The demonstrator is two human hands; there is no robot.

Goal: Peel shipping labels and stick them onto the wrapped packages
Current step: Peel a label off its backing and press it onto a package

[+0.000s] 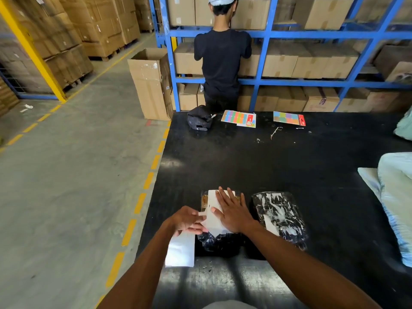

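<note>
The right hand (pixel 231 211) lies flat and open, pressing a white label (pixel 213 200) onto the near-left wrapped package (pixel 219 240). The left hand (pixel 189 220) pinches the backing sheet (pixel 181 250) at the table (pixel 278 166) edge. A 2nd package (pixel 279 216) lies just right; open tabletop beyond.

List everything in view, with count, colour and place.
Glossy black worktable: one, fills centre and right.
Clear-wrapped dark packages: two, near edge; one lies right, one under the hands.
White shipping label: one, on the left package.
White backing sheet: one, near left table edge.
Multicoloured sticker sheets: two, far edge.
Black cap: one, far left corner.
Pale bags: right edge.
Brown cartons on blue racking: many, behind.
Person in black shirt: one, facing racking.
Left hand: fingers holding the sheet.
Right hand: flat on the label.
</note>
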